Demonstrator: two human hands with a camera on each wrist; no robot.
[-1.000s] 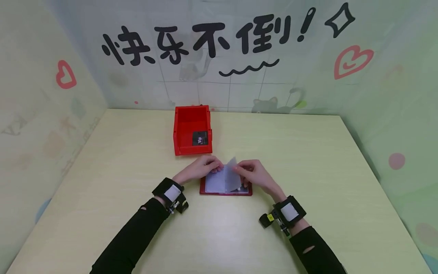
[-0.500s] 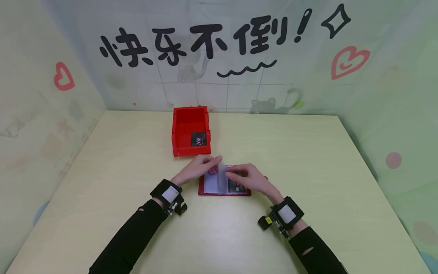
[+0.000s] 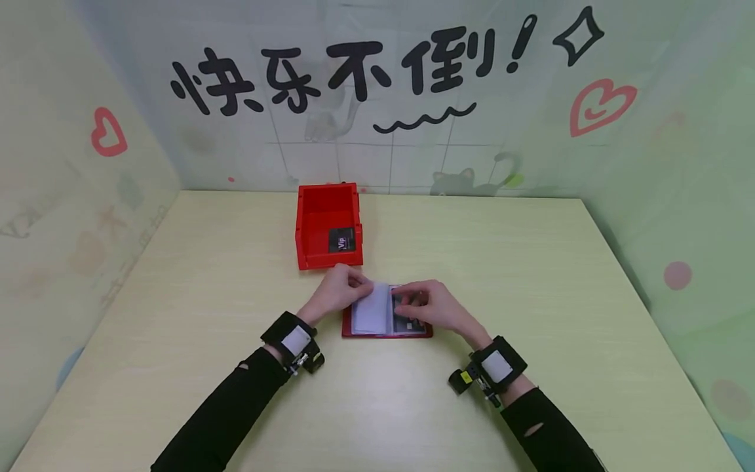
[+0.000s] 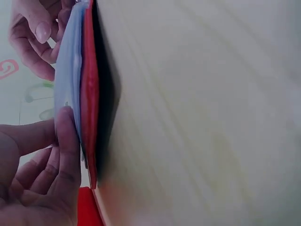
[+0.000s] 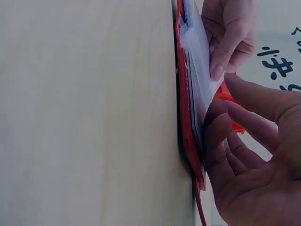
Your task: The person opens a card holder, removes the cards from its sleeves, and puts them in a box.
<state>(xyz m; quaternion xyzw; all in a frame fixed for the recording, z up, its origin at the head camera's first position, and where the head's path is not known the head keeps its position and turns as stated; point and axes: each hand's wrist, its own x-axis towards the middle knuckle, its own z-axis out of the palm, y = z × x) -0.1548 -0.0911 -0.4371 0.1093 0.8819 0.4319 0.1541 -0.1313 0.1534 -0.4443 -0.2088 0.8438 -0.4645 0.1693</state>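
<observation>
A red card holder [image 3: 348, 330] lies spread on the table, its clear plastic pages [image 3: 370, 316] turned to the left side. My left hand [image 3: 341, 290] pinches these pages at their upper left edge; its thumb lies on top and the other fingers are partly hidden behind. Over the right side is my right hand [image 3: 435, 305], thumb and forefinger apart, the other fingers loosely bent, with fingertips at the sleeve. A dark card [image 3: 407, 325] shows in that right sleeve, partly covered by the hand. The left wrist view shows the stacked pages [image 4: 67, 75] edge-on above the red cover [image 4: 89, 99].
Behind the left hand stands a red plastic bin [image 3: 299, 239] with a black card marked "Vip" [image 3: 341, 240] inside. The pale wooden table [image 3: 377, 406] ends at a printed backdrop [image 3: 248, 151] at the back and sides.
A clear page that the right hand held upright has swung left and now lies flat under the left thumb. The right hand has let it go and hovers at the right sleeve.
</observation>
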